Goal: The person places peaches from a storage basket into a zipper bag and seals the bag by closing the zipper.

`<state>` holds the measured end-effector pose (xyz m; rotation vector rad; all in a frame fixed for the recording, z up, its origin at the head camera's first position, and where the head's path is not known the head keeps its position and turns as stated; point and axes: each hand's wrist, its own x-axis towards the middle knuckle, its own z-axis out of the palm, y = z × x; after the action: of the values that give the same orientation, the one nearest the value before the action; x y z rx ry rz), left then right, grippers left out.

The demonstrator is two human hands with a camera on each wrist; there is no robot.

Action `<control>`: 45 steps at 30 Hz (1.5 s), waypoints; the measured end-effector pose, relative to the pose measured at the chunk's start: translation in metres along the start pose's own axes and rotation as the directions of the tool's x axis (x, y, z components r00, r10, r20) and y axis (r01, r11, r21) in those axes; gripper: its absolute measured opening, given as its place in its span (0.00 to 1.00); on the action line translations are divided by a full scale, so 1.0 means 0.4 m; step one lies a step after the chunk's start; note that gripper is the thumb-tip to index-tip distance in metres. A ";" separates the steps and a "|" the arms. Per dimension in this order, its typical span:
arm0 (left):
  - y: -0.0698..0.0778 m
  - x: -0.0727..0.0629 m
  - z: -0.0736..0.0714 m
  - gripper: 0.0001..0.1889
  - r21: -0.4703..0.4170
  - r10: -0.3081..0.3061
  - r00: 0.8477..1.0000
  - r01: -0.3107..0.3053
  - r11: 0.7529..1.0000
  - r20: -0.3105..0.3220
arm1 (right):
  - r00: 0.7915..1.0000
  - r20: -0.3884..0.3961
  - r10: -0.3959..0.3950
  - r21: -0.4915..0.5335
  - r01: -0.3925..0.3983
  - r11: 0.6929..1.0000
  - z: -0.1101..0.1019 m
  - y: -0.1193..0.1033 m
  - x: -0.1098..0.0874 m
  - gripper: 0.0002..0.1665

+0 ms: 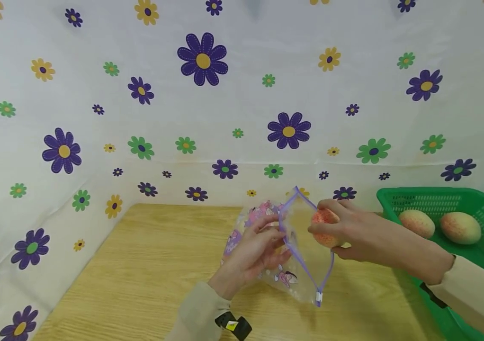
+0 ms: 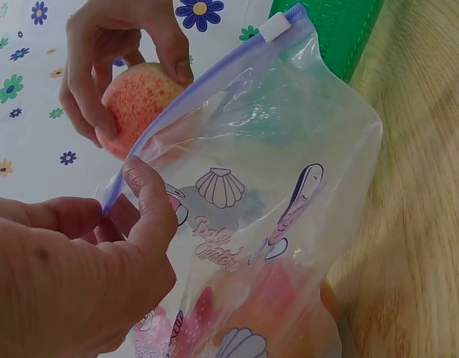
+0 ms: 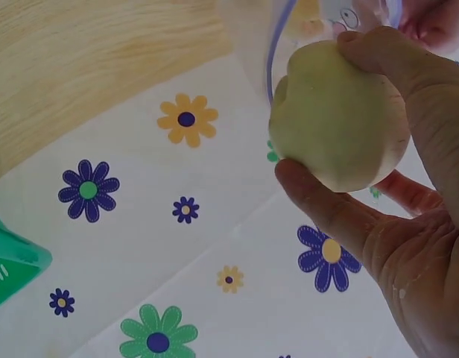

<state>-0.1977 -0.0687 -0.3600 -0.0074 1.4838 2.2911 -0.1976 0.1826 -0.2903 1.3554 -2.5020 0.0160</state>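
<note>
Positioning the peach (image 1: 325,228) at the mouth of the clear zip bag (image 2: 259,224) occupies the right hand (image 1: 353,234). Thumb and fingertips pinch the fruit by its sides, a grip that presumably leaves the face toward the bag unobstructed. Whether the peach touches the bag's rim, or has crossed it, cannot be confirmed.

The left hand (image 1: 255,251) pinches the bag's purple zip strip (image 1: 303,265) between thumb and fingers, on the side of the mouth away from the peach. This hold appears to serve two functions: it draws one lip away from the other, giving a diamond-shaped opening, and it steadies the thin film, which would probably fold without support. The white slider (image 1: 319,296) sits at the near corner of the bag's mouth, where it leaves the strip unzipped.

Inside the bag, rounded reddish contents (image 2: 267,306) show through the printed film; their weight likely helps anchor it on the tabletop (image 1: 152,265). To the right of the bag stands a green basket (image 1: 438,191) containing two more peaches (image 1: 461,228), apparently set within easy reach of the right arm. Behind the bag hangs a flower-print sheet (image 1: 233,104).
</note>
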 end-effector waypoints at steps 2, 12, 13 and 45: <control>0.002 0.003 0.000 0.19 -0.012 0.002 1.000 -0.002 1.000 0.001 | 0.999 0.006 -0.033 -0.011 0.033 0.999 0.008 0.001 0.015 0.35; 0.012 0.024 0.004 0.18 -0.055 0.005 0.999 -0.006 0.998 -0.032 | 0.997 0.041 -0.070 0.037 0.069 0.997 0.048 0.015 0.065 0.34; 0.014 0.026 0.002 0.18 -0.058 0.009 0.999 -0.011 0.998 -0.038 | 0.997 0.042 -0.063 0.058 0.061 0.996 0.052 0.019 0.068 0.34; 0.045 0.032 -0.026 0.16 -0.125 0.079 0.994 -0.087 0.988 -0.070 | 0.958 0.077 0.276 0.193 -0.286 0.938 0.114 -0.007 0.133 0.33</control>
<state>-0.2177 -0.0798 -0.3513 -0.0578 1.3891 2.4717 -0.2339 0.1308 -0.3202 1.0632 -2.7783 0.3105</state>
